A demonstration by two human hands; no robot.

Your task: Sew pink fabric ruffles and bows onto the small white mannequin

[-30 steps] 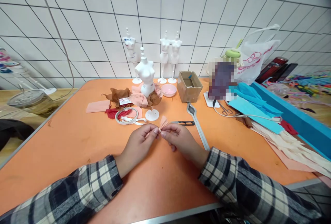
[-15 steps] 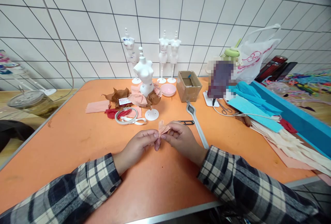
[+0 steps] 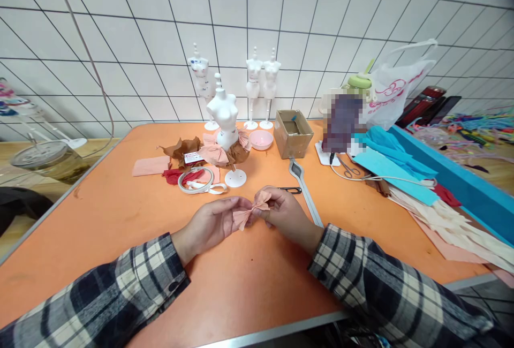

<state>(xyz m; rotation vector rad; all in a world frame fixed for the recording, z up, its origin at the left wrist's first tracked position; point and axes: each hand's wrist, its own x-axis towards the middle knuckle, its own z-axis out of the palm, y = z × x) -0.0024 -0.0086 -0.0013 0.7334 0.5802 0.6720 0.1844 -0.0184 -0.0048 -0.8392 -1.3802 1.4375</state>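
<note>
Both my hands meet over the middle of the orange table. My left hand and my right hand pinch a small pink crepe-paper bow between their fingertips, fans spreading up right and down left. Just beyond my right hand lie small black thread snips. Farther back stands a white doll mannequin with a pink and brown paper skirt on a round base.
A tape roll, pink, red and brown paper scraps, a pink bowl, a cardboard box and a grey tool lie behind my hands. Three more small mannequins stand by the tiled wall. Blue and cream paper sheets pile at the right.
The pink paper piece has been turned and spread from a single upright fan into a bow shape. My hands have shifted slightly closer together.
</note>
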